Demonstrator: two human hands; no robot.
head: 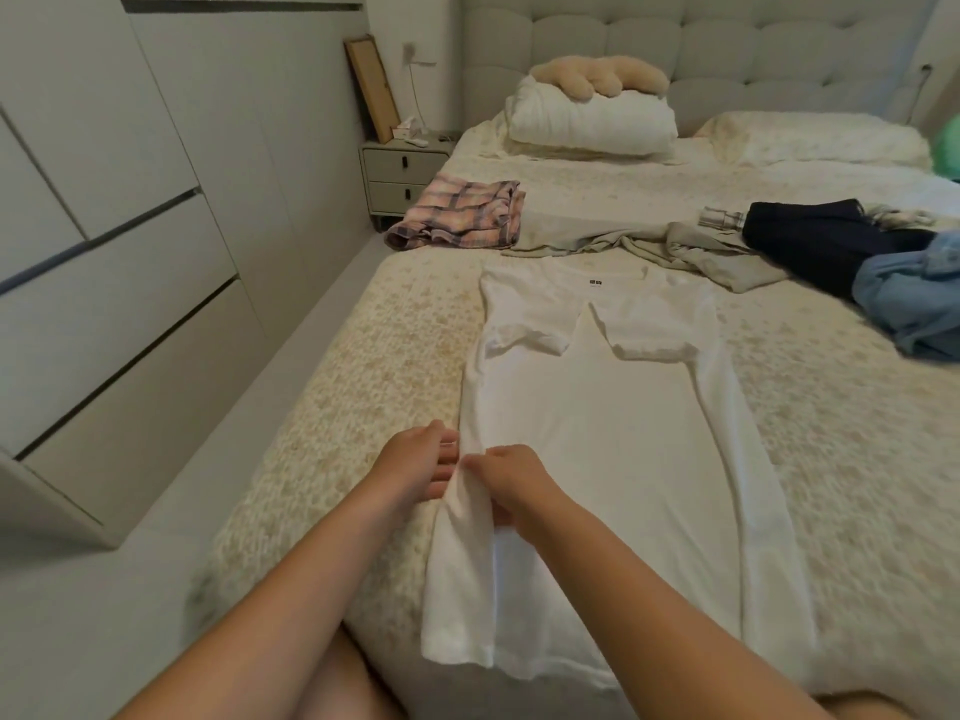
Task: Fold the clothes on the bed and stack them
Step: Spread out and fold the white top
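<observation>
I see my right hand (pixel 511 480) pinching the left edge of the white T-shirt (pixel 597 433) in a closed grip, my left hand (pixel 421 459) resting open-fingered beside it, the shirt lying flat on the bed (pixel 363 387), sleeves folded in, a folded plaid garment (pixel 460 215) beyond.

A grey nightstand (pixel 402 171) stands beside the bed's head, a wooden frame (pixel 371 85) leaning above it.
</observation>
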